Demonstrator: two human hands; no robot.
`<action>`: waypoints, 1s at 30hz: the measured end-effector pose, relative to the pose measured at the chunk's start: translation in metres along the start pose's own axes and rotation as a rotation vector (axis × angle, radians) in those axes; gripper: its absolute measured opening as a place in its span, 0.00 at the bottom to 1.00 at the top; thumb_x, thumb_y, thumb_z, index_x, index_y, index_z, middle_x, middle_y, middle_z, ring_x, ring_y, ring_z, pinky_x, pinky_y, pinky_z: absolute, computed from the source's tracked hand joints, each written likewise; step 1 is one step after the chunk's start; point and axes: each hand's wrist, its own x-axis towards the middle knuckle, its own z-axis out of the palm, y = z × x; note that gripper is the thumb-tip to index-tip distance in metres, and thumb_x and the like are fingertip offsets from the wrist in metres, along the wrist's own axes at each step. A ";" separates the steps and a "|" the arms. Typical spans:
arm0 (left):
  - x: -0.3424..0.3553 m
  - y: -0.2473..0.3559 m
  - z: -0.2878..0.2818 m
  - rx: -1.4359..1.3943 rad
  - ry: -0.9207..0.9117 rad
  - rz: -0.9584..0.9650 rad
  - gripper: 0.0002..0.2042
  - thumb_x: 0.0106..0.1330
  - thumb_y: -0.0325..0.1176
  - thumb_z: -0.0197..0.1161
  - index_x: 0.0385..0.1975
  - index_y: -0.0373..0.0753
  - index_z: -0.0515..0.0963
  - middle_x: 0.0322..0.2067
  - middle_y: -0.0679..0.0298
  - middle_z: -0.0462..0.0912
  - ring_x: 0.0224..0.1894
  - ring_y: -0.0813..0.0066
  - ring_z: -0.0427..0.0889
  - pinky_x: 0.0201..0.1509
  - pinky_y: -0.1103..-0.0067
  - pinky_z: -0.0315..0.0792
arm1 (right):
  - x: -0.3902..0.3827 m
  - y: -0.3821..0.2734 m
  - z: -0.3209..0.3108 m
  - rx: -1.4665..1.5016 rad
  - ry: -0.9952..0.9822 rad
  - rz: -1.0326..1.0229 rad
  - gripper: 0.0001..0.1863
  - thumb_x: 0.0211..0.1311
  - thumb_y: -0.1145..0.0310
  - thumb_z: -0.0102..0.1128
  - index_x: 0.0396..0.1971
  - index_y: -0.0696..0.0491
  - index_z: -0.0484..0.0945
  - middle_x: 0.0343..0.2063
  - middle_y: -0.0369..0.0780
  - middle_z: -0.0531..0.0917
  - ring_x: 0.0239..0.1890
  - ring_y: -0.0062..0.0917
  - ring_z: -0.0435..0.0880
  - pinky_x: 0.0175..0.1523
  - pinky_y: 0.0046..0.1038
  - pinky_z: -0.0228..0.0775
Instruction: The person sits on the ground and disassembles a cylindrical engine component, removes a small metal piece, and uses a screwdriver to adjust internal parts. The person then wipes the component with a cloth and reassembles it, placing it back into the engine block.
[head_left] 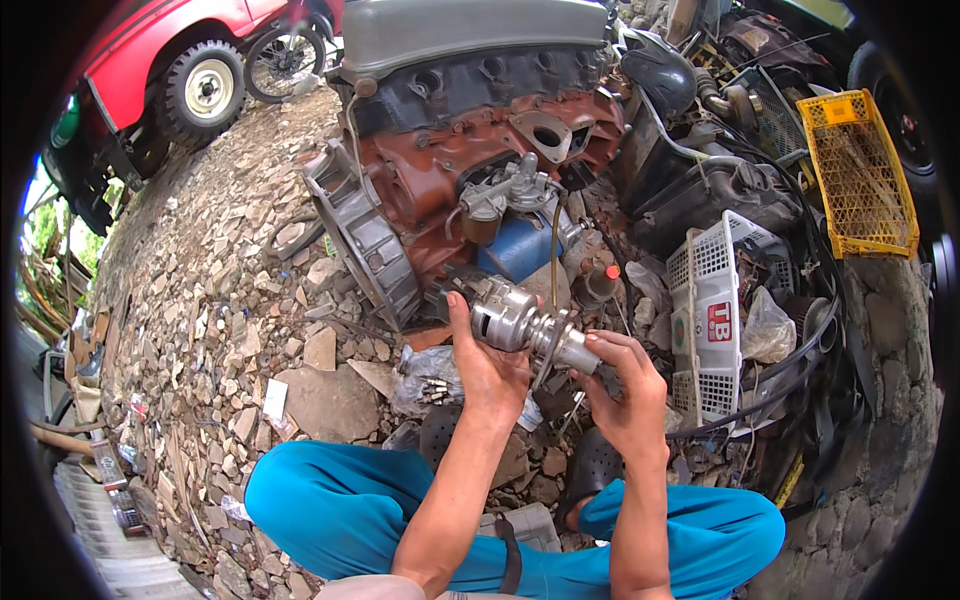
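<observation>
Above my lap I hold a silver metal ignition distributor [505, 310], lying sideways with its dark end to the left. My left hand [492, 370] supports its wide body from below, the thumb standing up along the near side. Around the narrow shaft end on the right, my right hand [628, 390] has its fingers closed. A flat plate sticks out from the shaft between the two hands. Just beyond stands a reddish-brown engine block [420, 170] with a grey cover [470, 28] on top. A fuel pump [510, 195] and a blue cylindrical filter [525, 245] are on its near side.
A bell housing [365, 240] juts from the engine's left. To the right are a white plastic basket [715, 340], a yellow crate [862, 175] and black hoses. A bottle with a red cap [600, 283] stands near the engine. Broken stones cover the ground; a red vehicle [140, 60] is far left.
</observation>
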 end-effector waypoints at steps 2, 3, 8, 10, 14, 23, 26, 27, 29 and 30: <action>0.000 0.000 0.001 0.024 -0.032 0.056 0.34 0.69 0.66 0.48 0.50 0.34 0.72 0.44 0.54 0.81 0.49 0.60 0.82 0.56 0.63 0.77 | 0.001 -0.012 -0.004 0.028 -0.079 0.237 0.15 0.60 0.70 0.68 0.43 0.60 0.77 0.27 0.42 0.85 0.27 0.28 0.86 0.31 0.28 0.75; 0.000 0.000 0.001 0.017 -0.034 0.058 0.34 0.69 0.66 0.48 0.50 0.34 0.72 0.44 0.54 0.81 0.49 0.60 0.82 0.56 0.63 0.77 | 0.000 -0.008 -0.004 0.074 -0.136 0.407 0.15 0.62 0.67 0.68 0.42 0.61 0.77 0.24 0.41 0.84 0.24 0.26 0.85 0.29 0.27 0.74; 0.001 -0.001 -0.002 0.062 -0.033 0.065 0.35 0.67 0.67 0.49 0.51 0.36 0.73 0.45 0.56 0.81 0.51 0.60 0.81 0.58 0.63 0.74 | 0.000 -0.008 -0.005 0.258 -0.125 0.613 0.20 0.63 0.59 0.68 0.42 0.62 0.79 0.17 0.40 0.83 0.18 0.19 0.81 0.26 0.22 0.70; 0.001 -0.001 -0.003 0.047 -0.001 0.036 0.34 0.67 0.67 0.50 0.51 0.37 0.73 0.45 0.56 0.81 0.52 0.61 0.81 0.59 0.63 0.73 | 0.001 -0.010 -0.007 0.210 -0.122 0.466 0.20 0.61 0.60 0.70 0.45 0.61 0.79 0.18 0.40 0.83 0.20 0.17 0.82 0.27 0.22 0.71; -0.002 -0.001 -0.001 0.036 0.014 0.026 0.34 0.67 0.67 0.50 0.50 0.38 0.73 0.44 0.58 0.81 0.51 0.62 0.81 0.61 0.65 0.72 | 0.004 -0.016 -0.007 0.105 -0.141 0.449 0.19 0.59 0.66 0.71 0.45 0.61 0.79 0.20 0.42 0.84 0.23 0.18 0.84 0.29 0.22 0.72; 0.002 -0.004 -0.004 0.052 -0.039 0.109 0.33 0.69 0.66 0.49 0.50 0.37 0.74 0.45 0.58 0.81 0.53 0.61 0.80 0.60 0.66 0.72 | -0.002 0.010 0.011 0.005 0.048 0.017 0.17 0.59 0.69 0.71 0.44 0.60 0.77 0.24 0.44 0.84 0.26 0.25 0.86 0.31 0.25 0.76; 0.002 -0.006 -0.002 0.061 -0.060 0.119 0.34 0.68 0.67 0.49 0.51 0.37 0.73 0.46 0.58 0.81 0.53 0.61 0.81 0.60 0.67 0.72 | 0.001 -0.002 0.004 0.407 -0.140 0.677 0.22 0.72 0.54 0.56 0.41 0.62 0.77 0.19 0.40 0.82 0.18 0.19 0.80 0.22 0.19 0.71; 0.001 -0.005 -0.002 0.068 -0.068 0.123 0.35 0.68 0.67 0.49 0.51 0.36 0.73 0.46 0.58 0.81 0.52 0.61 0.81 0.60 0.67 0.72 | 0.004 -0.001 0.000 0.448 -0.195 0.773 0.23 0.72 0.53 0.56 0.41 0.63 0.77 0.19 0.39 0.82 0.17 0.18 0.80 0.21 0.20 0.70; 0.001 -0.006 -0.006 0.057 -0.051 0.086 0.35 0.67 0.67 0.49 0.52 0.36 0.73 0.45 0.58 0.81 0.52 0.61 0.81 0.60 0.67 0.73 | 0.011 0.000 -0.007 0.528 -0.307 0.963 0.26 0.72 0.51 0.55 0.40 0.64 0.78 0.18 0.39 0.81 0.17 0.17 0.79 0.20 0.21 0.68; 0.001 -0.007 -0.007 0.051 -0.042 0.067 0.35 0.67 0.68 0.49 0.52 0.36 0.73 0.45 0.58 0.81 0.52 0.61 0.81 0.60 0.67 0.73 | 0.010 -0.006 -0.006 0.605 -0.190 0.924 0.22 0.68 0.55 0.62 0.42 0.63 0.78 0.18 0.39 0.81 0.18 0.17 0.80 0.22 0.20 0.70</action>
